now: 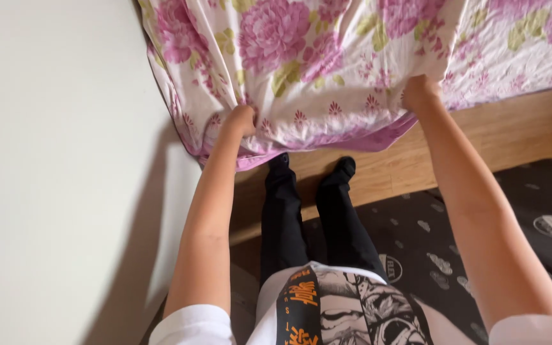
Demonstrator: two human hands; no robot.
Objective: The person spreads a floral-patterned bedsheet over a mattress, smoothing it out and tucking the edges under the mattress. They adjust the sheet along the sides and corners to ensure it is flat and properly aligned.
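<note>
A white bed sheet with pink flowers and green leaves (327, 57) fills the top of the head view and hangs down over a wooden bed frame (512, 128). My left hand (242, 120) is closed on the sheet's lower edge near its left corner. My right hand (420, 93) grips the same edge further right, bunching the cloth. Both arms are stretched forward. My legs in black trousers and black socks (289, 211) stand below the sheet's hem.
A pale wall (59, 160) runs along the left, close to my left arm. A dark patterned mat or mattress (467, 243) lies at the lower right beside the wooden frame.
</note>
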